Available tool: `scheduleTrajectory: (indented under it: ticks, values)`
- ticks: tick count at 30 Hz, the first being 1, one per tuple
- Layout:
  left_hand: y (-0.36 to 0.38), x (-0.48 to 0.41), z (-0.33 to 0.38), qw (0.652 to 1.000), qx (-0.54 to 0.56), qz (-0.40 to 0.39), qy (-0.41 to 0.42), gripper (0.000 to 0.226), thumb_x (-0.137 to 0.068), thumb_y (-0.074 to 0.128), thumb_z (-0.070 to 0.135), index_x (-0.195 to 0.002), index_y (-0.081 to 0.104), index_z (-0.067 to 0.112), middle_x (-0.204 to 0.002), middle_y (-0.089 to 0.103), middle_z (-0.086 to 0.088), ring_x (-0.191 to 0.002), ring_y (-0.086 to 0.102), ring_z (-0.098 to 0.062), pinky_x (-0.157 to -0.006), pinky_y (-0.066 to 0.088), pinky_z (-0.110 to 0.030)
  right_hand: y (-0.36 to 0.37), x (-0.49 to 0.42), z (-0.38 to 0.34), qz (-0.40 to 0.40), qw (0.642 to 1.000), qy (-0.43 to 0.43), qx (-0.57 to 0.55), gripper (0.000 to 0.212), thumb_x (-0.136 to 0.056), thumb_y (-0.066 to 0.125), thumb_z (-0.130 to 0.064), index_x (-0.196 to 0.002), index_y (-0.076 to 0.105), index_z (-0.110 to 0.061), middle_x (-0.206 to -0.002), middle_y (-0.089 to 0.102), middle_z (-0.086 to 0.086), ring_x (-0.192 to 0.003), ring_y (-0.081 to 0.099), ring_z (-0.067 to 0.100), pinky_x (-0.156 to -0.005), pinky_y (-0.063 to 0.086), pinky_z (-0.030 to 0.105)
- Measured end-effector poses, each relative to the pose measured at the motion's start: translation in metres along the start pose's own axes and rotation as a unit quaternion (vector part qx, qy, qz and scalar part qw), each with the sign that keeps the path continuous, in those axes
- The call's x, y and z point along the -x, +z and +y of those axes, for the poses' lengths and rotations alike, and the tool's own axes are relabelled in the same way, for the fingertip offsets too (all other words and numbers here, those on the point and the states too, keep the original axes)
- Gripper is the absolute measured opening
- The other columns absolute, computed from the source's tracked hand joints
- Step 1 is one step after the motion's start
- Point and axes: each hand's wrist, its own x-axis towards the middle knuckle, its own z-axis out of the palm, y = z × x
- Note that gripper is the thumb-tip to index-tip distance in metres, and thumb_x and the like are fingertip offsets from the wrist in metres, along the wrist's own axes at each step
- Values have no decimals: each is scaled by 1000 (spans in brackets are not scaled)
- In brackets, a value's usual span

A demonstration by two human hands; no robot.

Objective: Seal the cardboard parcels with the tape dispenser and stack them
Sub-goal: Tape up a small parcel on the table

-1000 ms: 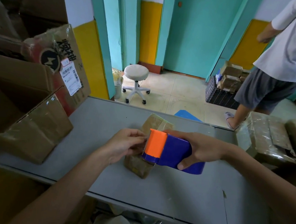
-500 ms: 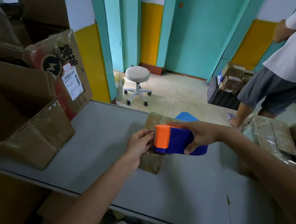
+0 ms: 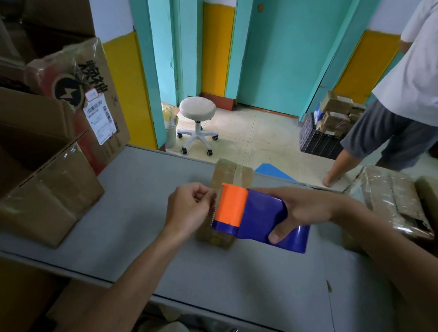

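A small brown cardboard parcel (image 3: 231, 173) wrapped in clear tape lies on the grey table (image 3: 138, 186), partly hidden by both hands. My right hand (image 3: 300, 210) grips the blue and orange tape dispenser (image 3: 253, 215) just above the parcel, orange end pointing left. My left hand (image 3: 190, 208) pinches the clear tape end at the dispenser's toothed edge. A stack of taped parcels (image 3: 391, 201) sits at the table's right edge.
Large open cardboard boxes (image 3: 43, 179) crowd the table's left side. Beyond the table stand a white stool (image 3: 198, 110), a black crate of parcels (image 3: 318, 140) and a person in a white shirt and grey shorts (image 3: 411, 101).
The parcel and both hands sit a little farther from me on the table than a second ago. My left hand has shifted from the parcel's side to the tape at the dispenser's teeth.
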Motion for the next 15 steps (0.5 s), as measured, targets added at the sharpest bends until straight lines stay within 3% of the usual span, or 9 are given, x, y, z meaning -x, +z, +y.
scheduleTrajectory:
  ticks: [4,6,10,15]
  values:
    - [-24,-1,-47,996,-7,58,-63,29,-87,62,10,-61,56,22,-45,57,13,-48,57,4,-55,42,-14,14,10,21,-26,998,42,-24,65,-70,78,-15,-127,48,-27,-109,66,-6,-96,65,14,-86,55,36]
    - [-31,-7,-56,995,8,30,-90,28,-86,63,8,-61,57,21,-43,57,13,-43,57,5,-54,42,-17,13,15,28,-36,997,57,-33,66,-69,77,-15,-127,48,-27,-107,67,-7,-95,65,13,-83,54,32]
    - [-26,-17,-52,986,75,-48,-143,20,-85,63,14,-65,65,16,-53,65,6,-53,65,-5,-53,37,-22,10,20,34,-23,995,78,-54,64,-66,77,-19,-123,49,-30,-107,67,-9,-97,65,14,-82,54,30]
    - [-24,-15,-54,994,51,-30,-97,18,-80,70,19,-63,68,18,-54,66,5,-58,68,-13,-47,38,-15,10,25,42,-39,993,95,-58,65,-66,78,-19,-124,49,-29,-109,67,-6,-100,65,18,-89,54,39]
